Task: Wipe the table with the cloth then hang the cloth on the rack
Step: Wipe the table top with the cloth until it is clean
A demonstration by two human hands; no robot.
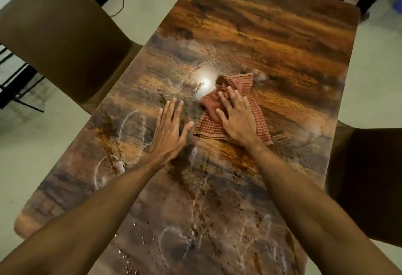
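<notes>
Light: dim, warm, from overhead.
Glare: one white lamp reflection near the middle of the glossy table [261, 35].
Shadows: soft, faint.
Sharpness: soft overall; chair [58, 26] at left smeared.
Edges: wide-angle bending.

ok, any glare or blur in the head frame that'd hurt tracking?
Head view: glare spot washes out the table just left of the cloth; right hand and left hand fairly sharp; chair at upper left soft; wide-angle bows the table edges.
</notes>
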